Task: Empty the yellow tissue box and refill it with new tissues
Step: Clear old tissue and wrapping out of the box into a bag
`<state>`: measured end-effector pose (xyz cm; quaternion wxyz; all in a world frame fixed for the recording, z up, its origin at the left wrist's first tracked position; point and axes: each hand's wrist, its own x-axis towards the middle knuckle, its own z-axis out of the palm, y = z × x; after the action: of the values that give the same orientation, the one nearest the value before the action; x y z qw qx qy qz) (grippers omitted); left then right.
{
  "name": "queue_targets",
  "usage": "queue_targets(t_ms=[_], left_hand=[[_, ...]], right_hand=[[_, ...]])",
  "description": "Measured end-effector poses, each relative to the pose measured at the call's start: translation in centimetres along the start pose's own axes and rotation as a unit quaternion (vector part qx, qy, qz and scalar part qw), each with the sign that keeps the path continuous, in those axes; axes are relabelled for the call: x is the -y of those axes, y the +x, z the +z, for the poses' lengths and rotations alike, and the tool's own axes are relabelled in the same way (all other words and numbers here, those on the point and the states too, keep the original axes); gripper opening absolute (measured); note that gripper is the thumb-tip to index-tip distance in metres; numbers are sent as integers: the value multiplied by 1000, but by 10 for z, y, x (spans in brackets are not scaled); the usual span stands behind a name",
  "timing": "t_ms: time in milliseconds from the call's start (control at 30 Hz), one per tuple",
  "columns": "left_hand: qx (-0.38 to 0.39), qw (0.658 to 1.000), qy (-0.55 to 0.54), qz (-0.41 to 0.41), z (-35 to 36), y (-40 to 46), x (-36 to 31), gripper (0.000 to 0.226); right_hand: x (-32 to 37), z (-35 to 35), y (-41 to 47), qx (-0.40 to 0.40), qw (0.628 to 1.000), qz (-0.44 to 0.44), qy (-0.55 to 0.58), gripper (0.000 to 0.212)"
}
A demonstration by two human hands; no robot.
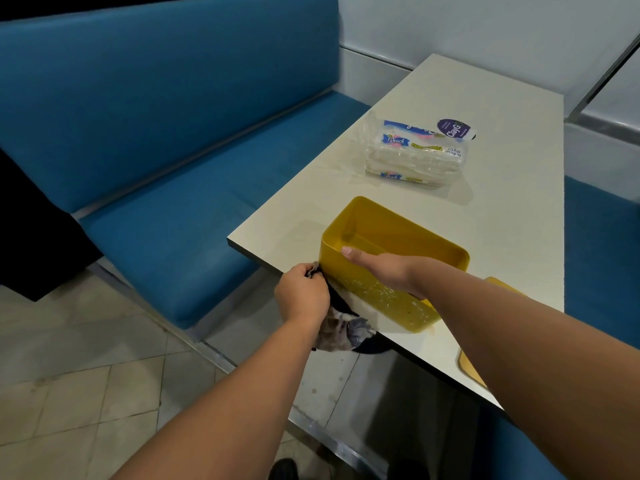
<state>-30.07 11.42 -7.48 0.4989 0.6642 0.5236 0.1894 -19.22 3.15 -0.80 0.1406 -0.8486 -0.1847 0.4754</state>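
Note:
The yellow tissue box (408, 233) stands open and looks empty at the table's near left corner. Its front wall is speckled with droplets. My right hand (379, 268) grips the box's near rim, thumb over the edge. Just left of the box, my left hand (301, 296) clutches a crumpled grey-white cloth (343, 330), which presses against the box's left front corner and hangs off the table edge. A sealed pack of new paper towels (415, 154) lies farther back on the table.
The cream table (502, 188) runs away from me. A round purple-labelled container (455, 128) sits behind the pack. A yellow lid piece (467, 367) lies at the near right, partly under my forearm. Blue bench seats (166, 216) flank the table; tiled floor lies below.

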Motion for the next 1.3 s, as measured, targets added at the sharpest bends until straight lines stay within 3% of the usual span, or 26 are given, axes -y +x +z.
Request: queue_targets(t_ms=[133,300,433,533,700,833,967,1100,1300], left_hand=[[55,998,27,0,4,-8,5,14],[10,999,-24,-36,-2,4,3,20],[58,998,-22,-26,3,-5,1,10],[49,995,-79,-24,4,-6,1,22],[64,994,-83,-33,0,-6,5,9],[58,989,-129,-31,-1,-8,3,21],[78,990,-108,-41,-1,-9,6,9],[74,987,-140,-39,1,-11,7,19],[82,987,-134,-43,3,-12,2,16]], right_hand=[[-2,-1,2,3,1000,0,3,97],[-2,0,2,2,1000,-7,3,93],[-2,0,2,2,1000,-7,5,93],[-2,0,2,0,1000,-9,9,92],[-2,2,4,0,1000,-7,4,95],[-2,1,2,-3,1000,-8,5,94],[-2,1,1,-1,1000,-9,3,91],[-2,1,2,3,1000,-5,5,94],[-1,1,3,2,1000,-7,6,92]])
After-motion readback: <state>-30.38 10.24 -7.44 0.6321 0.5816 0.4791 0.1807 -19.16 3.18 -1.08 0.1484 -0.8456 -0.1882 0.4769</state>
